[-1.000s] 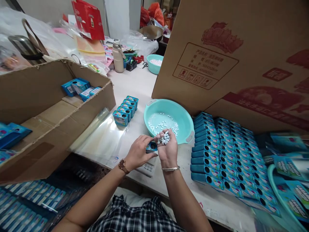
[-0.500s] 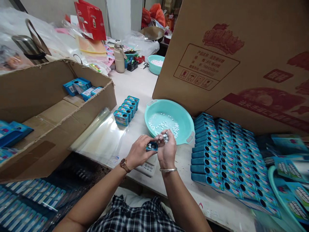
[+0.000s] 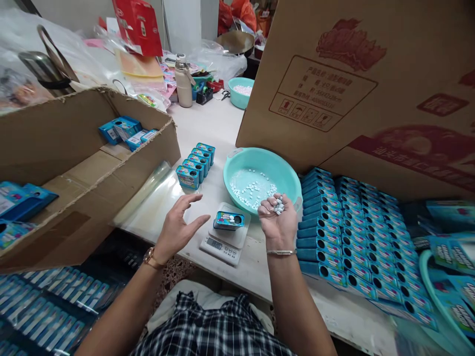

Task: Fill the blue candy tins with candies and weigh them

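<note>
Indoors, cartons flank the white table, left grip spread apart, right grip curled round pellets.

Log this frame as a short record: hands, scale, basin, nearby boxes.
Left hand: open, holding nothing, apart from the scale
Right hand: palm up, holding white pellets
Scale: one blue box on it, pellets showing at its opening
Basin: more pellets scattered inside
Nearby boxes: short row beyond left hand; large group right of basin
</note>
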Demonstrator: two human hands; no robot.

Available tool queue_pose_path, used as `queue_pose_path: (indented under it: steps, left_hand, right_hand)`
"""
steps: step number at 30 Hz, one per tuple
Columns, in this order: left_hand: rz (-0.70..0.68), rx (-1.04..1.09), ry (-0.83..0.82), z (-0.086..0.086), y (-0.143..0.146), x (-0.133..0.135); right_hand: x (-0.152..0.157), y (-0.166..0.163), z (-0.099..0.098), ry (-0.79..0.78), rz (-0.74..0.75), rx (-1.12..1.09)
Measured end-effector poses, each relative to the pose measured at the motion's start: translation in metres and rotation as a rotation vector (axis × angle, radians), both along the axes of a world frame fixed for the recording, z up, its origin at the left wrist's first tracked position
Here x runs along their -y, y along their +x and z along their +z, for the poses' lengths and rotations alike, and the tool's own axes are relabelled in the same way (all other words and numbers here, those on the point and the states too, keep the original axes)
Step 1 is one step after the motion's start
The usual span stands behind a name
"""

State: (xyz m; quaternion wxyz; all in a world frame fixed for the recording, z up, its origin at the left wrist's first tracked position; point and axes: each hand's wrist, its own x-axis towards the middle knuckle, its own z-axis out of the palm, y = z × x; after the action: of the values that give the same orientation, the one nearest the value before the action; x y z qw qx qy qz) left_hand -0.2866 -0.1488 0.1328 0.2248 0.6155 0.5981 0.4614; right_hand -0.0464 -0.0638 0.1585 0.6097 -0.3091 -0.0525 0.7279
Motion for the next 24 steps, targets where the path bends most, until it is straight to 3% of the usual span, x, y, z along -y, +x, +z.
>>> queue_pose_path:
  steps: [9,18,24]
  left_hand:
    - [-0.026,0.0,-0.016,-0.014,0.004,0.013]
    - [-0.112,-0.089,0.076,-0.01,0.029,0.009]
    - [-0.13,-0.23,0.153,-0.01,0.042,-0.001]
  right_hand:
    - [0.003,-0.006,0.0,-0.078,-0.004,-0.002]
    - [0.008,-0.024,-0.001,-0.129,-0.005,0.037]
    - [0.012,-0.038,-0.003,-0.053,0.022,0.009]
